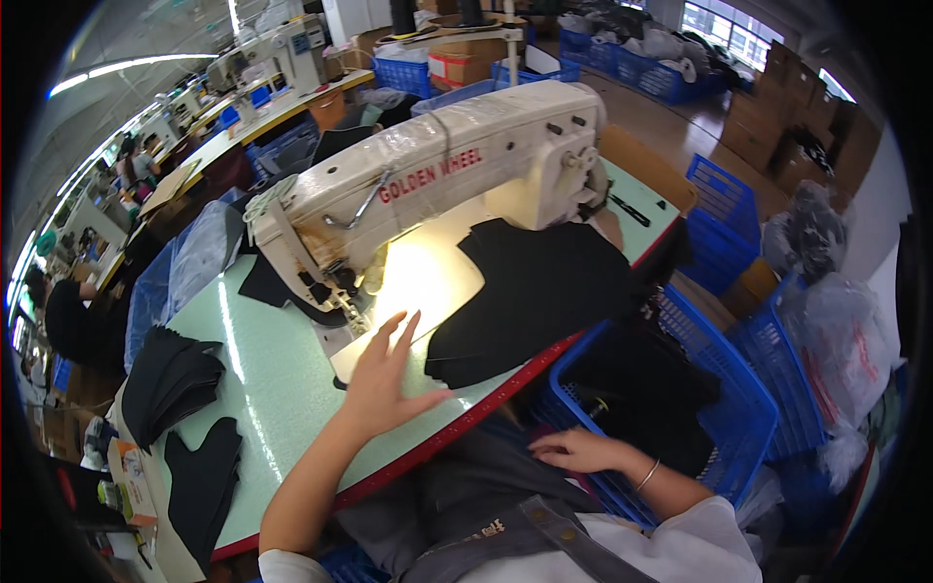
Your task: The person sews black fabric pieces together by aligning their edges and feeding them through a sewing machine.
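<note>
My left hand (383, 381) hovers over the pale green table (282, 389), fingers spread and holding nothing, just in front of the needle area of a large white sewing machine (437, 180). To its right lies a stack of black cut fabric pieces (544, 287), partly over the lit metal plate. My right hand (575, 452), with a bracelet on the wrist, is low by my lap at the near side of a blue basket (724, 428). Its fingers are loosely stretched out, with nothing visible in them. Dark fabric (646, 389) fills the basket.
Fanned black pieces (170, 384) and a separate black piece (202, 486) lie on the table's left. More blue crates (724, 214) and a clear plastic bag (841, 340) stand at right. Cardboard boxes (787, 117) are piled behind. Another person (73, 316) sits far left.
</note>
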A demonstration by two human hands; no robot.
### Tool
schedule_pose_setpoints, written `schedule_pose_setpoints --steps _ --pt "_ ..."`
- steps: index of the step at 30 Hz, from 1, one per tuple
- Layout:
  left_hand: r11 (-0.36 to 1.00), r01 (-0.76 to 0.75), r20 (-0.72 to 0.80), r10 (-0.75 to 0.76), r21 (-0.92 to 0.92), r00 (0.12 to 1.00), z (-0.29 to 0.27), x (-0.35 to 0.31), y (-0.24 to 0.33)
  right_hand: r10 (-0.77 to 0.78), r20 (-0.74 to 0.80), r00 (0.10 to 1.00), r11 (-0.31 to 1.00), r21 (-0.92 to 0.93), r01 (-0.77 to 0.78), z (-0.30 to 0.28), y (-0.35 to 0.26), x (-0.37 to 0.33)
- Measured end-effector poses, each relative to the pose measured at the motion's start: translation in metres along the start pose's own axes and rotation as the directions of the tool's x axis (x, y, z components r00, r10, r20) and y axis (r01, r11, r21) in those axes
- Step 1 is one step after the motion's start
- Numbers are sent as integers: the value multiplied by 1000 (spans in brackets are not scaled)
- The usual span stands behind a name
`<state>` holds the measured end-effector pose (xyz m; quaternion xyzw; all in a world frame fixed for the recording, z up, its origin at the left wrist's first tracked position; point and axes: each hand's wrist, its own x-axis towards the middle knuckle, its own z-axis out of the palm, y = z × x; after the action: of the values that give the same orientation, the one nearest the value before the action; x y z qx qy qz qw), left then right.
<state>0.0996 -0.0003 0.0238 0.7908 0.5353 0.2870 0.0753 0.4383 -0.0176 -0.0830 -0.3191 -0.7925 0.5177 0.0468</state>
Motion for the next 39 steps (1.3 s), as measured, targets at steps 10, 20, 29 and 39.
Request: schedule_pose_setpoints --steps 10,20,29,39 --pt "963 -2 234 -63 270 970 50 58 54 -552 -232 801 595 -783 184 -152 -89 60" --pt "991 -44 81 34 127 996 8 -27 25 -540 -56 840 432 -874 220 -167 -61 89" --pt "377 713 -466 -563 591 683 -165 -231 -31 -543 -124 830 536 -813 229 -185 -37 79" --pt "353 842 -389 -767 409 511 -196 -306 -62 -313 -229 922 728 -681 78 -183 -65 93"
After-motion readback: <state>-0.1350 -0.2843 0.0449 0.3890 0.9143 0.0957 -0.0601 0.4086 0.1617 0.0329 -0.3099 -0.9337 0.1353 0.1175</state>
